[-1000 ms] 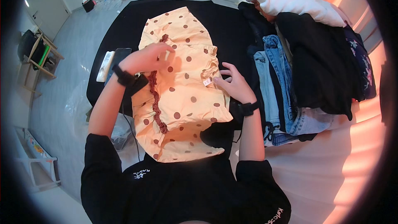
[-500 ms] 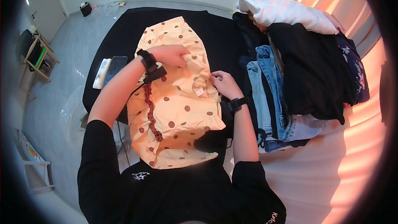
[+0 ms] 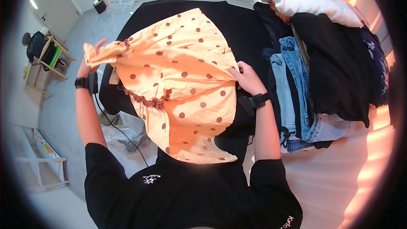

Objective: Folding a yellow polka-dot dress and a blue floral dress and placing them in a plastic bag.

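A pale orange polka-dot garment [image 3: 190, 80] with brown spots and a dark brown ruffled trim is spread over the black-covered surface, its near end reaching my torso. My left hand [image 3: 90, 61] is closed on a bunched part of the cloth at the far left, pulling it out sideways; some of its fingers are hidden behind the fabric. On the other side, my right hand [image 3: 250, 78] pinches the garment's right edge, thumb on top. Wrinkles run across the cloth between both hands. Black straps with small devices circle both wrists.
To the right lies a pile of clothes: folded jeans [image 3: 292, 89], a black garment [image 3: 333, 68] and a white bundle [image 3: 305, 4] on top. A clear plastic bag [image 3: 123, 133] sits below the left edge of the black cloth [image 3: 148, 17]. A wooden chair [image 3: 53, 55] stands at far left.
My left hand has swung from the garment's middle out to the left, drawing a bunch of cloth with it. The right hand still holds the right edge. The phone and white strip are no longer visible.
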{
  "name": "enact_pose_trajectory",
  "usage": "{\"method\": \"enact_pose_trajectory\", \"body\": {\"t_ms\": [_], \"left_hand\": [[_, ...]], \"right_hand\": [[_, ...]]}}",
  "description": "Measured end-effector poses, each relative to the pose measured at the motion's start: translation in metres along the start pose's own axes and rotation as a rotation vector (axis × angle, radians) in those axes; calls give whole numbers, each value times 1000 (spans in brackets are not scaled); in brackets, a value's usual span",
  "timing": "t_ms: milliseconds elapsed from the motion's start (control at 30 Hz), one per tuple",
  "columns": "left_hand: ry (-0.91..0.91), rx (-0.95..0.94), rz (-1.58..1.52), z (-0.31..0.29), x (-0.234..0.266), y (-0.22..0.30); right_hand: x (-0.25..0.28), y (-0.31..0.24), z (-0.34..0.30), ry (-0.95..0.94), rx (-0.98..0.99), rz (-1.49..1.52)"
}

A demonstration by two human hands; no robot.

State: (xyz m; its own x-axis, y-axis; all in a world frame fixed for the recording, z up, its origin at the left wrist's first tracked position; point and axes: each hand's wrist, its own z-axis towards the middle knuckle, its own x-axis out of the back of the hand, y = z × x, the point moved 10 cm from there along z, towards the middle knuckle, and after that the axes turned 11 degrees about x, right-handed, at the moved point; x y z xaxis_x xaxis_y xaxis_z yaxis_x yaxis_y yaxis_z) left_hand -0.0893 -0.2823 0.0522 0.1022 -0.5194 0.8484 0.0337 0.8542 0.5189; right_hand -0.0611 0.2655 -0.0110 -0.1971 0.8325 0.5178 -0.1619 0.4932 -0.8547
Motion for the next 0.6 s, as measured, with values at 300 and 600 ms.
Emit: {"method": "enact_pose_trajectory", "body": {"t_ms": [300,600], "left_hand": [[-210,256,-1098,-54,-8,-71],[318,-60,-354,-103,76,117]], "right_hand": [[26,-22,-1,256,186,-36],[32,-101,-30,364,318,593]]}}
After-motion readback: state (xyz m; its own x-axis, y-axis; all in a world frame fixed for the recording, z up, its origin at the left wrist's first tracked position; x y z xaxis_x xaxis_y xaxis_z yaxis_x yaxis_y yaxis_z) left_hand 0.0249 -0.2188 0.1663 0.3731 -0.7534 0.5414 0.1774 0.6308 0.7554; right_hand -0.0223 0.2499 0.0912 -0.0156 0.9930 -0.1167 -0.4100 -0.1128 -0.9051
